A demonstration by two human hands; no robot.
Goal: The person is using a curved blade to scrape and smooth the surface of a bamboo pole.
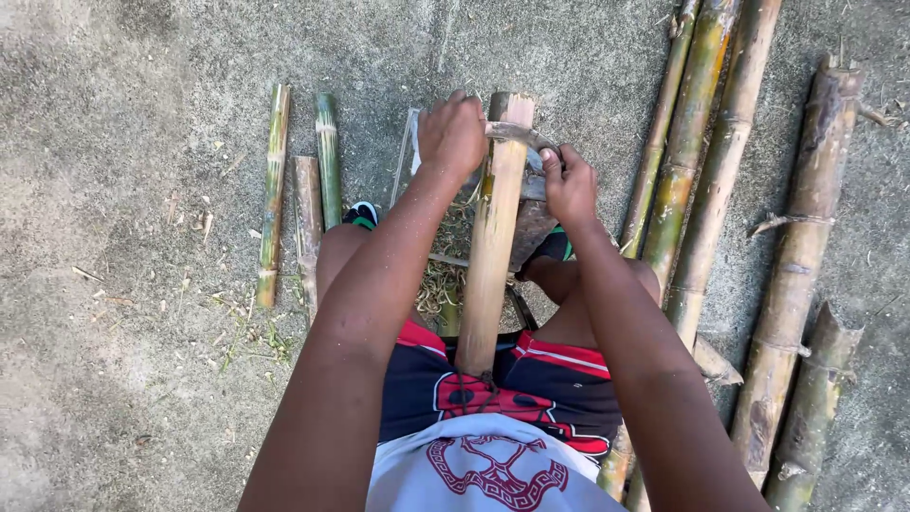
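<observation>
The left hand (453, 136) is curled in a fist around one end of a curved metal blade (517, 133), and the right hand (570, 185) is clenched around the blade's other end, thumb up. The blade arches across the far end of a bamboo pole (495, 237), touching it near the tip.

The pole runs straight away from the person, its near end tucked at the lap between the thighs, its far end cut square. Its skin is pale tan and yellowish, with a greenish streak along the left edge near the top and a darker, scraped-looking patch under the blade. Under it lies a heap of thin dry shavings (441, 275) on the ground between the knees.

To the left, three short bamboo strips (305, 199) lie side by side on the concrete floor (123, 142), green and yellow. To the right, several long bamboo poles (706, 180) lie close together, mottled green and brown. The person wears black and red shorts (559, 379).
</observation>
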